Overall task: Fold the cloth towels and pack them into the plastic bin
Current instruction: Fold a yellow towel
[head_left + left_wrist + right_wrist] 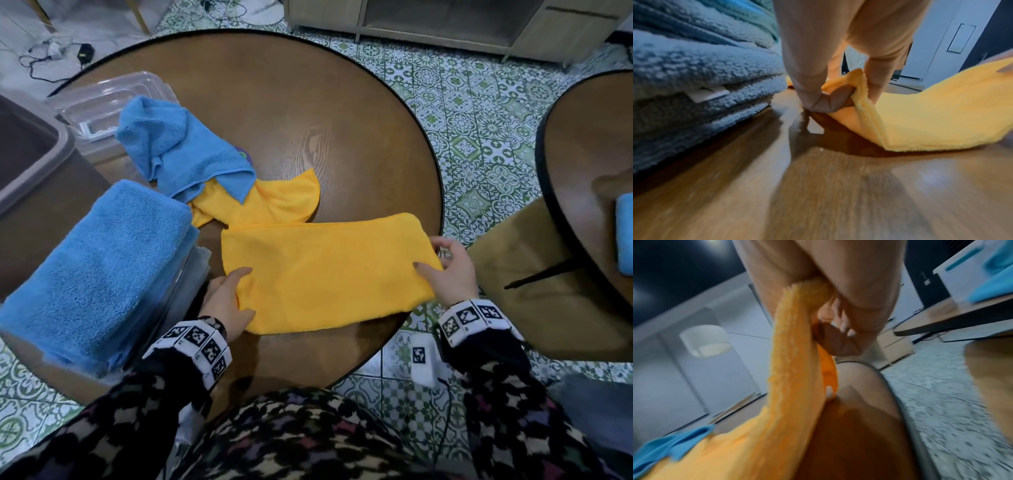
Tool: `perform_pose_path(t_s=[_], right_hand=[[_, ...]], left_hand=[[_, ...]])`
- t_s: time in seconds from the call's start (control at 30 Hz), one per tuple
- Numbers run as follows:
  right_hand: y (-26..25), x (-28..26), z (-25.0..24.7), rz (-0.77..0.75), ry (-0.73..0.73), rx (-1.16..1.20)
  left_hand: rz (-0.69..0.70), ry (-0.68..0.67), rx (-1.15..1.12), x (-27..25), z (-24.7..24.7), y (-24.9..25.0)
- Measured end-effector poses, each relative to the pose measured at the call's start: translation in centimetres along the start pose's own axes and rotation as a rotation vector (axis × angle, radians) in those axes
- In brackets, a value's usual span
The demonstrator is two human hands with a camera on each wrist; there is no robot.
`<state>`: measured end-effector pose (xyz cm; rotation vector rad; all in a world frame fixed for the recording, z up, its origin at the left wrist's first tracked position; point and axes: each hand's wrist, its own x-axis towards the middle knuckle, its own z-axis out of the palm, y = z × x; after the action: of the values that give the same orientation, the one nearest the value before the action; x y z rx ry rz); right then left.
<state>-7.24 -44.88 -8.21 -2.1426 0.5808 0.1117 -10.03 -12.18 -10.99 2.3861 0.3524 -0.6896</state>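
Note:
A yellow towel folded into a long band lies on the near part of the round wooden table. My left hand pinches its left end, thumb on top, and the left wrist view shows that end lifted off the wood between my fingers. My right hand pinches the right end at the table's rim; there the cloth hangs from my fingers. Folded blue towels are stacked at my left in a clear plastic bin.
A crumpled blue towel lies on a second yellow towel behind the first. A clear lid and a brown bin stand at the far left. To the right are an olive seat and another round table.

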Motion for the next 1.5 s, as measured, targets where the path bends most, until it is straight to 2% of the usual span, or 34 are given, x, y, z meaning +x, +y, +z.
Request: perform_pose_path(t_s=[0.13,0.2,0.3,0.37,0.43,0.5,0.6,0.77,0.9,0.97,1.07,1.13,1.2,1.27,1.3,1.37,1.43,1.5], right_hand=[[-4.4,-1.9,3.0,-0.326,-0.183,0.129],[-6.5,-3.5,5.8,-0.44,-0.302,0.132],[-8.7,-6.0,9.9,-0.5,-0.587,0.069],[-9.0,-7.1,12.0,-0.472,-0.888,-0.104],[-8.3,-7.4,13.0,-0.44,-1.044,-0.238],[-7.6,-7.4,13.0,-0.389,-1.014,-0.218],[-6.3,-6.8,12.1,-0.265,-0.842,-0.113],[-4.5,-5.3,10.5,-0.206,-0.606,-0.12],[-3.4,-4.9,10.4,-0.155,-0.563,-0.101],[-3.4,-5.0,10.7,-0.123,-0.575,-0.067],[-4.6,-5.0,11.0,-0.044,-0.629,0.114],[-5.6,-5.0,11.2,0.072,-0.663,0.289],[-6.4,-4.7,11.3,0.149,-0.656,0.392],[-6.5,-4.0,11.2,0.116,-0.556,0.34],[-6.3,-3.5,11.1,0.083,-0.483,0.277],[-5.3,-2.5,10.8,0.049,-0.361,0.143],[-3.9,-1.9,10.6,0.089,-0.319,0.058],[-3.1,-2.0,10.4,0.135,-0.326,0.026]], left_hand=[[0.039,-0.05,-0.074,0.0,0.2,0.6],[0.024,-0.042,-0.124,0.1,0.3,0.2],[-0.015,0.038,-0.233,0.0,0.1,-0.3],[-0.073,0.084,-0.375,-0.1,-0.1,-0.3],[-0.153,0.085,-0.475,-0.3,-0.4,-0.3],[-0.145,0.05,-0.436,0.0,-0.3,-1.0],[-0.133,0.032,-0.286,0.3,0.2,-2.1],[-0.164,0.177,-0.297,0.3,0.4,-1.6],[-0.218,0.272,-0.373,0.4,0.3,-1.0],[-0.15,0.293,-0.394,0.0,0.2,-1.0],[0.15,0.354,-0.448,-1.1,0.1,0.4],[0.338,0.307,-0.484,-1.8,0.2,1.7],[0.459,0.113,-0.499,-2.5,0.5,3.4],[0.507,-0.062,-0.476,-3.1,1.0,4.9],[0.511,-0.088,-0.468,-3.2,1.2,5.2],[0.486,-0.056,-0.482,-3.1,1.2,5.1],[0.412,-0.006,-0.422,-2.4,0.9,4.2],[0.292,-0.013,-0.286,-1.6,0.5,3.0]])
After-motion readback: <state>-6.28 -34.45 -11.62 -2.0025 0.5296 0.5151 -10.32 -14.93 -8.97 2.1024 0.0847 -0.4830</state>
